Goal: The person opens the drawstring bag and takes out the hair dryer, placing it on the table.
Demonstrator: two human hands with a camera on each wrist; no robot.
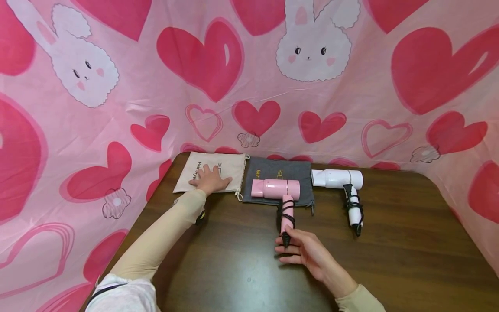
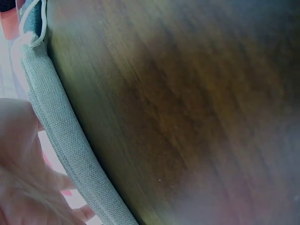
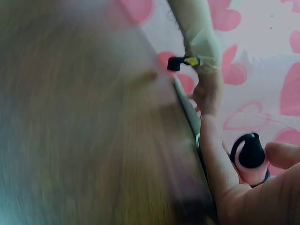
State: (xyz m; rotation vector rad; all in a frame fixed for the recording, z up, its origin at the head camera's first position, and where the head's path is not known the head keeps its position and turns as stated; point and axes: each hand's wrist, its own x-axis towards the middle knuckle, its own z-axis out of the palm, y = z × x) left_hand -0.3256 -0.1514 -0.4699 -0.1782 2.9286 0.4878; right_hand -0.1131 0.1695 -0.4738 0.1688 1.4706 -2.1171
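Note:
In the head view my left hand [image 1: 211,179] rests on a cream drawstring pouch [image 1: 185,182] printed "Hair Dryer", its fingers spread. The left wrist view shows the pouch's cloth edge [image 2: 70,136] beside the palm. My right hand [image 1: 308,252] holds the handle end of a pink hair dryer [image 1: 278,189], thumb on top and the other fingers fairly straight beneath. A black cord winds round that handle. In the right wrist view the black plug [image 3: 251,152] stands between thumb and fingers. Under the dryer's barrel lies a grey drawstring pouch [image 1: 259,167].
To the right a white hair dryer [image 1: 336,179] lies on the brown wooden table [image 1: 409,242], its black cord wrapped round the handle. A pink cloth [image 1: 257,82] with hearts and rabbits hangs behind and at both sides.

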